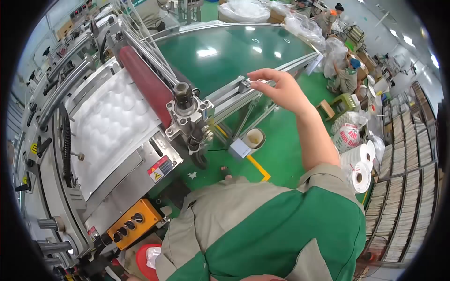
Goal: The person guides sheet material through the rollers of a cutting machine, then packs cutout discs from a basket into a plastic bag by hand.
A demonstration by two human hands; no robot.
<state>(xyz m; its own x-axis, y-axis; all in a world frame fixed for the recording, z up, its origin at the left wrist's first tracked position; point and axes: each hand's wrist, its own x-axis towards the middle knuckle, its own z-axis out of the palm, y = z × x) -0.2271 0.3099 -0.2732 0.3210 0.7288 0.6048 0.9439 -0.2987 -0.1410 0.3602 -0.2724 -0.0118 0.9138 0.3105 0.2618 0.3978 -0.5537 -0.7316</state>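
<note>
My right hand (277, 90) reaches out above the near edge of a green conveyor belt (225, 56). Its thumb and forefinger are apart, with nothing between them. Just beyond the fingertips is a small metal bracket (243, 84) on the conveyor's aluminium rail; I cannot tell whether they touch. To the left, white padded sheet material (110, 119) with rounded bumps lies on the machine bed, leading up to a dark red roller (145, 84). A metal clamp assembly (186, 110) stands at the roller's near end. My left hand is out of sight.
An orange control box (133, 224) with black knobs sits low on the machine's near side. On the green floor are a bucket (254, 138) and a grey-white box (240, 148). White rolls (360, 175), bags and shelving stand right. Several people work farther back.
</note>
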